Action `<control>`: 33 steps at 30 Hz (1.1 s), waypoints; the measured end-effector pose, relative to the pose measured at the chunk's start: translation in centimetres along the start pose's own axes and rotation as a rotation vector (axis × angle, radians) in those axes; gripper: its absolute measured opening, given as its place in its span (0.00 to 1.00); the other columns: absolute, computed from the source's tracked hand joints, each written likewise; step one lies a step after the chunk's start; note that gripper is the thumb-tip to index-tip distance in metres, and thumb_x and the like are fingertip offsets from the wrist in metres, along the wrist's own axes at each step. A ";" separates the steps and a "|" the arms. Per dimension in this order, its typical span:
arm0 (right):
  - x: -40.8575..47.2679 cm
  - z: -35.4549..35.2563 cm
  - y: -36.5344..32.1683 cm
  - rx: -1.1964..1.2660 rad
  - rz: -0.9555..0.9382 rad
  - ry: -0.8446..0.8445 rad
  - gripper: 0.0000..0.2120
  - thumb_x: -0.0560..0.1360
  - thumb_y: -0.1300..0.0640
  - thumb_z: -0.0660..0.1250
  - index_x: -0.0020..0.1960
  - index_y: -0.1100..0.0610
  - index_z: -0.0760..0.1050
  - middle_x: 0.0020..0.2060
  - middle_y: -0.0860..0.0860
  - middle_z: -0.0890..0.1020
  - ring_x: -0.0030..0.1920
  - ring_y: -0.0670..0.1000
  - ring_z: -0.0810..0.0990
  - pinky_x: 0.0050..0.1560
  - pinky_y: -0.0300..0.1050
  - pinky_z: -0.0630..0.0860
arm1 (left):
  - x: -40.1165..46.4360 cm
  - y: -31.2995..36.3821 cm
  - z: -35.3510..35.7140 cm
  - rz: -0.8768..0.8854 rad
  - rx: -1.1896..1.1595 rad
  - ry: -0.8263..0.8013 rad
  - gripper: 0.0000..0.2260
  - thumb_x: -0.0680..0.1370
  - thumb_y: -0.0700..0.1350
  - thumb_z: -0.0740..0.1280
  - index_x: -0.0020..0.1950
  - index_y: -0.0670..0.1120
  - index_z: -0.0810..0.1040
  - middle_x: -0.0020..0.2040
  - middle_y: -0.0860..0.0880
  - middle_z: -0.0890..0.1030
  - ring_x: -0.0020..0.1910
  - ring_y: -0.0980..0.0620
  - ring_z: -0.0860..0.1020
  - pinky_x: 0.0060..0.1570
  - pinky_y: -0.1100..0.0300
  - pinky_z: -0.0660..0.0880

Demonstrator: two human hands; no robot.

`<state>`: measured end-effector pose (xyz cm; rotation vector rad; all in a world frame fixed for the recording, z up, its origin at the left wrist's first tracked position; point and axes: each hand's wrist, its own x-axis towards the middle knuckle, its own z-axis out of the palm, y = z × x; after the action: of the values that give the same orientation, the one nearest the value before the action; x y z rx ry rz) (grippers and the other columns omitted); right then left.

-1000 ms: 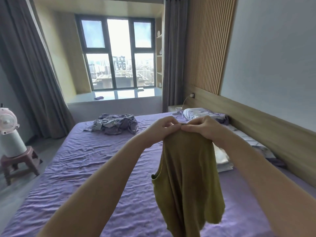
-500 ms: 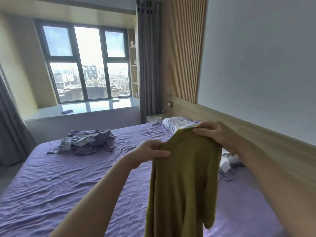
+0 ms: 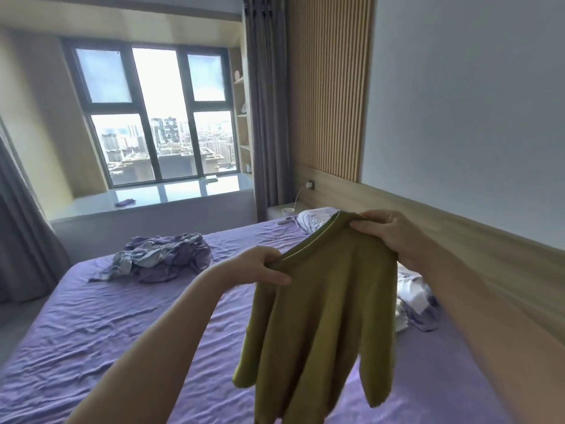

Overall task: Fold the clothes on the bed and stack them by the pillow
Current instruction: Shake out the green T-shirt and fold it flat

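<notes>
An olive-green top [image 3: 324, 304] hangs in the air above the purple bed [image 3: 122, 325]. My left hand [image 3: 260, 267] pinches its near shoulder, and my right hand [image 3: 388, 234] grips the far shoulder by the neckline. The body and sleeves droop down between my arms. A crumpled heap of purple and grey clothes [image 3: 162, 258] lies at the far left part of the bed. A white patterned pillow [image 3: 318, 218] sits at the head of the bed, partly hidden behind the top.
White and purple bedding [image 3: 415, 304] lies along the wooden headboard [image 3: 477, 264] on the right. A bedside table [image 3: 281, 211] with a cup and a charging cable stands beyond the pillow. A window ledge [image 3: 153, 200] and grey curtains [image 3: 266, 117] lie behind the bed.
My hands have drawn apart, spreading the top's shoulders wider. The view has swung to the right, so the fan and stool at the left are out of sight.
</notes>
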<state>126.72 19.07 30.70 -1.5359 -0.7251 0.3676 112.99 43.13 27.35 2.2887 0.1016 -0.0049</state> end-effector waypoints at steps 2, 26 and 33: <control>1.0 -0.8 -0.1 0.011 -0.030 0.019 0.03 0.69 0.57 0.73 0.42 0.52 0.84 0.40 0.51 0.86 0.39 0.49 0.84 0.37 0.40 0.79 | 0.0 -0.8 -0.8 -0.075 0.022 0.031 0.08 0.72 0.47 0.73 0.37 0.51 0.76 0.30 0.58 0.75 0.31 0.60 0.74 0.31 0.69 0.71; 12.3 -9.0 5.9 -0.312 0.155 -0.527 0.21 0.57 0.42 0.76 0.44 0.54 0.84 0.42 0.54 0.85 0.43 0.53 0.84 0.40 0.40 0.80 | 2.2 0.6 -0.3 -0.227 -0.043 0.693 0.07 0.74 0.39 0.71 0.47 0.50 0.84 0.43 0.54 0.82 0.42 0.63 0.78 0.38 0.77 0.72; 12.8 -7.0 7.7 -0.167 0.106 -0.590 0.17 0.63 0.44 0.74 0.47 0.53 0.84 0.43 0.54 0.85 0.43 0.53 0.84 0.38 0.37 0.79 | 2.3 0.4 2.9 -0.258 0.295 0.765 0.04 0.80 0.44 0.62 0.51 0.46 0.76 0.45 0.52 0.76 0.46 0.54 0.73 0.42 0.71 0.65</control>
<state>142.35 22.16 26.42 -1.6394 -1.1544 0.8800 115.41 40.87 25.63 2.4265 0.8349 0.7656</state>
